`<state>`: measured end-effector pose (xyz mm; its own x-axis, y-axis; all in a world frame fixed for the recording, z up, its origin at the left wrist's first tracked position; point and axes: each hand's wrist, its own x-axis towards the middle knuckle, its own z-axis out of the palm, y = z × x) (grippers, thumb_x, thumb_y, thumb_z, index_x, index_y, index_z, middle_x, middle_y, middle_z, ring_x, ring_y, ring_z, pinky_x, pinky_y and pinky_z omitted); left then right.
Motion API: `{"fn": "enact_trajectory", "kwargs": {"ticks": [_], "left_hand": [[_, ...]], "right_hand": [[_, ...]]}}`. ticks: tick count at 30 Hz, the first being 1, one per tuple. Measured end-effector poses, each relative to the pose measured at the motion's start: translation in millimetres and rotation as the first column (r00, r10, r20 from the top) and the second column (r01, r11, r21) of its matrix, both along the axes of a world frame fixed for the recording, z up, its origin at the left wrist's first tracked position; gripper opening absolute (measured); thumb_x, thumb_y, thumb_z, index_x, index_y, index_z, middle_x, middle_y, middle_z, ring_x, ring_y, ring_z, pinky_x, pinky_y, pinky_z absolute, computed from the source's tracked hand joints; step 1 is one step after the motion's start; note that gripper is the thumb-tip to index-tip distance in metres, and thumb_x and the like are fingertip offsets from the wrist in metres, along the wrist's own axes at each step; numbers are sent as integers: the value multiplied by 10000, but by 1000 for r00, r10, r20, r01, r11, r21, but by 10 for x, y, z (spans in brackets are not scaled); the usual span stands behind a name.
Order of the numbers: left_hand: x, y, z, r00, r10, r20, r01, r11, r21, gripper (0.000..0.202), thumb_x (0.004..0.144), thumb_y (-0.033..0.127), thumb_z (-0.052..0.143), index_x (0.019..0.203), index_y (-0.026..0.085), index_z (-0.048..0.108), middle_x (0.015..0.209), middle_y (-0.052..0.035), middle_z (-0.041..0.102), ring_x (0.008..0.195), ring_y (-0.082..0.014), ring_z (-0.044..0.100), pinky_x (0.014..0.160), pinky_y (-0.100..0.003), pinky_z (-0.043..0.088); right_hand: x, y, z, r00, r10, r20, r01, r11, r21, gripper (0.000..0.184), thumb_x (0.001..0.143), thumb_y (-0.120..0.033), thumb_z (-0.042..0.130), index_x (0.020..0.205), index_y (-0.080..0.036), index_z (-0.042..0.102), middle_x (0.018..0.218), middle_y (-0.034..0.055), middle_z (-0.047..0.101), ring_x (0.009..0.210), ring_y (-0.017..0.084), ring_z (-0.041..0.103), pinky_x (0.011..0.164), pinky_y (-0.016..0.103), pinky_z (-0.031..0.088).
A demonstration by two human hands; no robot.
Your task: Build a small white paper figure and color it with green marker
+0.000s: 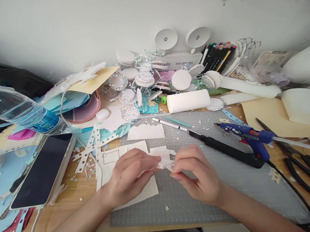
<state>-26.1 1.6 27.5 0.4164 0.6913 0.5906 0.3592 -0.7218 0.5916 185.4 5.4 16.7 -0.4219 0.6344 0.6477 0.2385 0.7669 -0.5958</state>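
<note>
Between my two hands is a small white piece of paper or thin foam [165, 163], pinched from both sides above the grey cutting mat [192, 210]. My left hand [134, 176] has thumb and fingers closed on its left end. On the right end, my right hand [197, 174] pinches it with thumb and forefinger. Just behind lies another white scrap [160, 151], partly covered by the held piece. A torn-edged white strip [146, 132] rests farther back. Under my left hand is a cream sheet [146, 192] with a drawn rectangle.
Right of my hands lie a black-handled cutter [230, 151], a blue glue gun [257, 136] and black scissors [292, 149]. A phone [43, 169] and a tilted water bottle [29, 112] are at left. White foam discs [181, 79] and a white cylinder [189, 101] crowd the back.
</note>
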Motion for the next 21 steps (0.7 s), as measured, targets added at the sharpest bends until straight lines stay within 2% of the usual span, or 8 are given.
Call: {"fn": "enact_trajectory", "kwargs": {"ticks": [2,5,7,10,13,16,18,21], "left_hand": [[-31,23,-13,986,158,54,-153,984,-92,259,805,92,667,1006,225,575,868,-32,718,741,-166,671,632,-288,538],[-118,129,-13,878,438,196,-377,882,-282,186,813,199,678,965,210,572,846,-33,688,751,-172,681,615,-276,546],[-206,234,-8,791,555,258,-437,807,-398,221,810,240,682,988,200,558,844,-36,686,785,-174,688,629,-260,548],[-372,387,-41,719,659,221,-504,713,-488,288,817,287,670,1050,197,526,817,-43,695,816,-186,688,680,-281,545],[-514,490,-139,697,714,61,-627,649,-431,384,830,328,638,1148,191,471,904,-77,683,866,-227,670,753,-376,526],[-540,516,-214,621,779,-92,-784,613,-99,457,815,312,638,1200,151,452,1160,-176,582,1106,-318,547,919,-511,415],[-476,483,-209,628,770,-113,-763,638,102,416,825,281,619,1187,135,475,1193,-192,549,1158,-335,485,964,-523,356],[-316,379,-138,805,560,-194,-547,828,122,256,857,244,579,1100,170,549,1080,-124,609,1059,-282,526,921,-449,387]], "right_hand": [[9,0,-41,995,-69,-71,64,995,-81,150,853,-117,513,952,-225,484,903,48,542,852,190,544,747,345,453],[16,38,-110,983,-171,-71,156,970,-185,196,831,-121,533,972,-231,454,974,64,524,924,211,530,806,385,457],[9,78,-152,985,-153,74,165,964,-208,245,821,-163,579,1027,-222,460,1029,79,525,995,231,509,862,414,446],[-20,120,-201,943,-56,328,137,963,-230,466,791,-263,659,1193,-194,433,1168,116,508,1114,275,450,939,467,418],[-49,131,-235,890,-13,455,127,967,-222,518,807,-255,647,1263,-182,412,1218,120,510,1144,285,436,967,493,404],[-57,139,-246,884,-16,467,124,972,-200,389,839,-180,597,1206,-191,468,1149,97,559,1091,260,481,945,480,423],[-51,149,-243,893,-20,449,120,974,-195,354,839,-173,600,1177,-202,499,1112,90,579,1058,252,508,920,473,444],[-36,163,-234,915,-35,401,116,977,-181,348,834,-189,614,1168,-219,523,1084,87,594,1034,244,538,892,458,472]]}}
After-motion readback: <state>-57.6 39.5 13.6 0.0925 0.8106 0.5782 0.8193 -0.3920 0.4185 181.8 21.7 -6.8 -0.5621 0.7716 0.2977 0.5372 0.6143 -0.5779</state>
